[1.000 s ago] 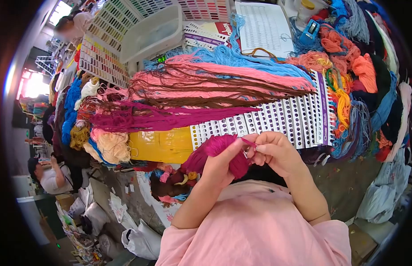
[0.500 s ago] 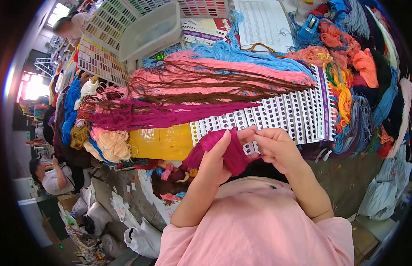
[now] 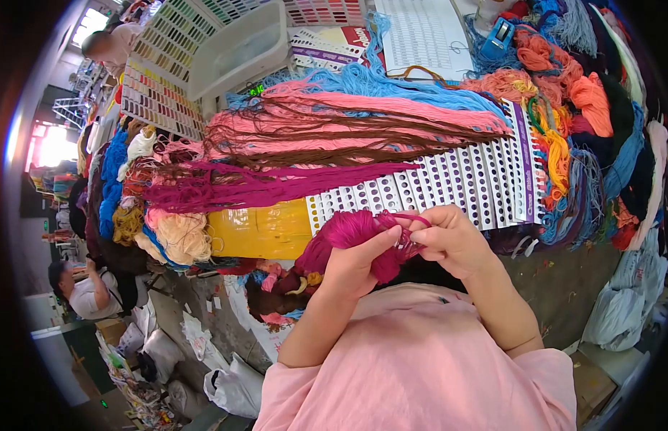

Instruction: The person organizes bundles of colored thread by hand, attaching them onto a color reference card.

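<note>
A thick magenta thread skein [image 3: 348, 233] is bunched in front of my chest. My left hand [image 3: 362, 262] is wrapped round it, with the thumb lying on top. My right hand [image 3: 449, 241] is pinched at the skein's right end, where a strand of the same thread loops between the two hands. Beyond them, a long bundle of magenta thread [image 3: 255, 185] stretches across the table, beside pink thread [image 3: 305, 115] streaked with dark brown thread [image 3: 334, 147]. White perforated cards [image 3: 441, 187] lie under the ends of these bundles.
A clear plastic bin [image 3: 240, 50] stands among colour sample charts [image 3: 161, 57] at the back. Piled skeins, including orange thread [image 3: 591, 104], crowd the right side. A blue tape dispenser [image 3: 498, 39] sits at the back right. Another person [image 3: 93, 291] is at the far left.
My left thumb has moved right, onto the skein's end, close to my right fingers. The skein has turned, and a strand now shows looped between my hands.
</note>
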`<move>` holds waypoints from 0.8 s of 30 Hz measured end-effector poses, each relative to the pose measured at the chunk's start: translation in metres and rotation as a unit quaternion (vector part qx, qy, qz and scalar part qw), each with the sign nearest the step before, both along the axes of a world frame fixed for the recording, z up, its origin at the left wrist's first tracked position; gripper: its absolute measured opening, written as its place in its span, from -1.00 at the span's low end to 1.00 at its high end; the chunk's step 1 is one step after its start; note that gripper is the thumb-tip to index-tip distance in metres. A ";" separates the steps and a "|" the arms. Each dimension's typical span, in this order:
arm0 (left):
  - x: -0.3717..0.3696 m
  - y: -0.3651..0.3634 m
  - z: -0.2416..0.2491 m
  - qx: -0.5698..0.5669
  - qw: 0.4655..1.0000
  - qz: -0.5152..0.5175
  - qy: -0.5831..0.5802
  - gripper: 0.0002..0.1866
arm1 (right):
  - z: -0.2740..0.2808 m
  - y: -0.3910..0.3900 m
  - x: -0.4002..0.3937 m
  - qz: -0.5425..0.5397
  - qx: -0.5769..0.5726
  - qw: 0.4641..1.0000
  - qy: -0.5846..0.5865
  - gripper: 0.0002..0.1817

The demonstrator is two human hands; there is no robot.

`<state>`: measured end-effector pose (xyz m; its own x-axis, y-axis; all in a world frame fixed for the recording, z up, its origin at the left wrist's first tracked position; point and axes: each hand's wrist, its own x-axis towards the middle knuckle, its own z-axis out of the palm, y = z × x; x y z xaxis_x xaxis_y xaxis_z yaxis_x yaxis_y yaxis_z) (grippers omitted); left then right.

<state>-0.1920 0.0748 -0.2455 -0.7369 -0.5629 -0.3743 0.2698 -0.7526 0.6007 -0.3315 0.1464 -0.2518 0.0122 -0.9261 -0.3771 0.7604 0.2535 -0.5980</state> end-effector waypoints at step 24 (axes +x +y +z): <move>-0.005 -0.001 -0.008 0.031 0.998 0.016 0.051 -0.82 | 0.001 -0.004 -0.004 -0.004 -0.066 0.998 0.002 -0.93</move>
<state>-0.1974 0.0735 -0.2535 -0.7553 -0.5640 -0.3337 0.3509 -0.7782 0.5208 -0.3355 0.1426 -0.2504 0.0043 -0.9677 -0.2519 0.7599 0.1669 -0.6282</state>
